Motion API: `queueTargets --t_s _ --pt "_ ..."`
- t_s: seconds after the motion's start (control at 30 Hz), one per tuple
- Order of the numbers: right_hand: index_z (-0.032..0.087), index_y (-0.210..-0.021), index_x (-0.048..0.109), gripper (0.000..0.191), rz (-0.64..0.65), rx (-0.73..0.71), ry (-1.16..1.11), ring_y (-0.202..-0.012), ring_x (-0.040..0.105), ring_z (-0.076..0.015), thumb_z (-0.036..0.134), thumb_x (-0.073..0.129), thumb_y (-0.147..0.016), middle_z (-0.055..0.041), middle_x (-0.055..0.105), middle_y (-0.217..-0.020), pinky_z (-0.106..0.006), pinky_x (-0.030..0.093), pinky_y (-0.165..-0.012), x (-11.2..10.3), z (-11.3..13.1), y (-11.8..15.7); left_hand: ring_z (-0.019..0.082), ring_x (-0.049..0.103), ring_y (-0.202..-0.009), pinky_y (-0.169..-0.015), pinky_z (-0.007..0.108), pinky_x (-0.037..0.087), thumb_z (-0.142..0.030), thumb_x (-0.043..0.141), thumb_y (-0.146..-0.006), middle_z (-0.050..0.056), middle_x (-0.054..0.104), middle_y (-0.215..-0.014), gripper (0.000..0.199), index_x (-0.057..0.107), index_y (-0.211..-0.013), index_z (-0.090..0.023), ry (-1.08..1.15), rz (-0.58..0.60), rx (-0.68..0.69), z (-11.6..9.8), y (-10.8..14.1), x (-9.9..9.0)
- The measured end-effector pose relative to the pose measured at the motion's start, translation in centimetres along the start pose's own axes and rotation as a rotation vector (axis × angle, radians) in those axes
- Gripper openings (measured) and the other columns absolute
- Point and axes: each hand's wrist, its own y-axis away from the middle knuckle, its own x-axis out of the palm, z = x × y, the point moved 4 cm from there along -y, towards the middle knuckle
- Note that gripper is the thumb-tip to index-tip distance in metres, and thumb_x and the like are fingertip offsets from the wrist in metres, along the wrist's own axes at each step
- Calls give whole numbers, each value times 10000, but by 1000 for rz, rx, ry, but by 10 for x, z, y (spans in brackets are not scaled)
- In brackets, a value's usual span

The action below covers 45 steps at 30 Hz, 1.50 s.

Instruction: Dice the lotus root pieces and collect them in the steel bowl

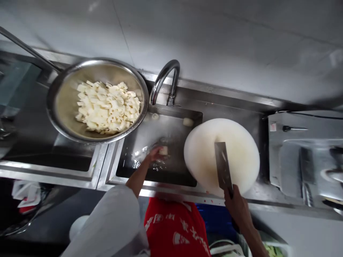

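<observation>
In the water-filled sink (171, 167), my left hand (154, 154) is closed on a pale, stubby lotus root piece (163, 151). Ripples spread around it. Two other pale lotus root pieces lie in the water: one (188, 122) at the back right and a smaller one (155, 116) near the tap. My right hand (237, 205) grips a cleaver (223, 164) by its dark handle, the blade reaching over the round white cutting board (246, 153). A large steel bowl (61, 103) holds a heap of cut lotus root (108, 107).
The curved tap (164, 76) rises behind the sink. A second sink (32, 150) is under and left of the bowl, with a long handle (29, 50) behind. Slicer-like grey equipment (292, 150) stands on the right. A white-edged bin with greens (276, 248) is below.
</observation>
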Motion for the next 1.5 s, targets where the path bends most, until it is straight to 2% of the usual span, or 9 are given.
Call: queueTargets --t_s 0.1,0.2,0.27,0.37,0.47,0.53,0.67,1.13,1.5 --pt "219 -1060 522 190 -10 -46 -17 -587 611 -192 329 409 -954 -8 613 -650 -261 343 -557 -2 3 -14 227 645 -987 -753 377 570 -500 520 -879 106 592 -1237 505 458 -1293 -217 80 -9 51 -33 22 -9" --pt "162 -1107 499 254 -22 -84 25 -643 629 -202 337 361 -987 -53 647 -700 -271 345 -590 -2 5 -27 215 616 -1019 -828 347 548 -437 694 -758 73 587 -1205 612 446 -1279 -233 -47 -114 253 -91 39 13" --pt "124 -1131 483 288 -33 -115 42 -705 647 -222 335 337 -1000 -102 671 -758 -284 350 -618 -3 6 -33 209 591 -1046 -902 340 515 -395 762 -700 53 582 -1166 642 473 -1251 -238 -315 -192 452 -133 50 52" --pt "103 -1141 473 294 -45 -161 27 -790 664 -244 319 324 -1007 -142 687 -837 -294 364 -655 -7 9 -35 258 491 -1194 -1034 393 432 -352 773 -717 74 521 -1261 582 528 -1235 -253 -798 -237 765 -168 61 140" --pt "101 -1151 471 294 -26 -172 26 -842 670 -258 308 324 -1005 -151 688 -872 -300 385 -692 -13 10 -33 283 426 -1235 -1056 443 399 -290 710 -795 104 509 -1286 462 551 -1227 -245 -1063 -215 980 -159 63 218" --pt "95 -1183 456 317 -1 -165 27 -870 671 -264 317 313 -1008 -158 686 -890 -307 402 -723 -17 9 -32 275 450 -1187 -1018 450 423 -321 697 -813 118 539 -1220 417 561 -1193 -213 -1052 -211 1073 -142 62 244" --pt "99 -1208 436 330 37 -173 22 -890 674 -265 321 287 -1014 -165 680 -926 -310 428 -733 -24 6 -30 234 490 -1134 -987 417 444 -388 639 -861 109 552 -1164 356 571 -1154 -197 -940 -157 1152 -124 63 247" --pt "137 -1124 443 283 72 -376 210 -848 687 -258 317 251 -1021 -131 678 -859 -305 455 -714 -63 2 21 207 515 -985 -899 394 430 -217 510 -922 95 607 -1040 173 639 -1033 -187 -960 -240 1258 -118 58 254" --pt "102 -1165 504 296 69 -460 13 -947 661 -244 251 297 -1013 -168 680 -1015 -278 438 -750 -45 70 -55 194 534 -1004 -908 383 443 -270 478 -955 85 619 -1044 189 641 -1011 -194 -900 -213 1184 -121 69 251"
